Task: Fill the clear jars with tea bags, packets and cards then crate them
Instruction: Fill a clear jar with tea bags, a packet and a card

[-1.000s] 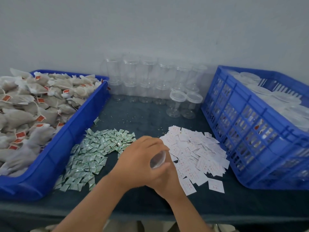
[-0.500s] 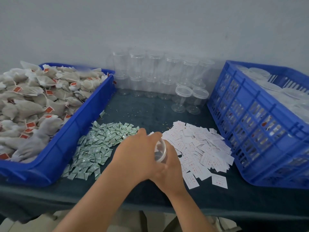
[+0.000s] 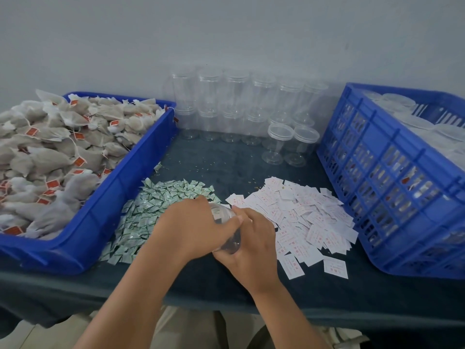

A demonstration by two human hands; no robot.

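A clear jar (image 3: 227, 231) lies tilted between both hands at the table's front middle. My left hand (image 3: 193, 227) grips its upper end, thumb across it. My right hand (image 3: 254, 245) holds its lower end from the right. Green-white packets (image 3: 151, 210) lie in a pile left of the hands. White cards with red print (image 3: 302, 215) are spread to the right. Tea bags with red tags (image 3: 55, 152) fill the blue tray (image 3: 120, 187) at left. What is inside the held jar is hidden.
Empty clear jars (image 3: 234, 107) stand stacked in rows against the back wall, with two lidded ones (image 3: 289, 144) in front. A tall blue crate (image 3: 392, 177) at right holds closed jars. The dark table (image 3: 221, 162) ends just under my forearms.
The jar has tipped over further between my hands, and my left thumb now lies across it. The view has shifted lower and nearer the table edge.
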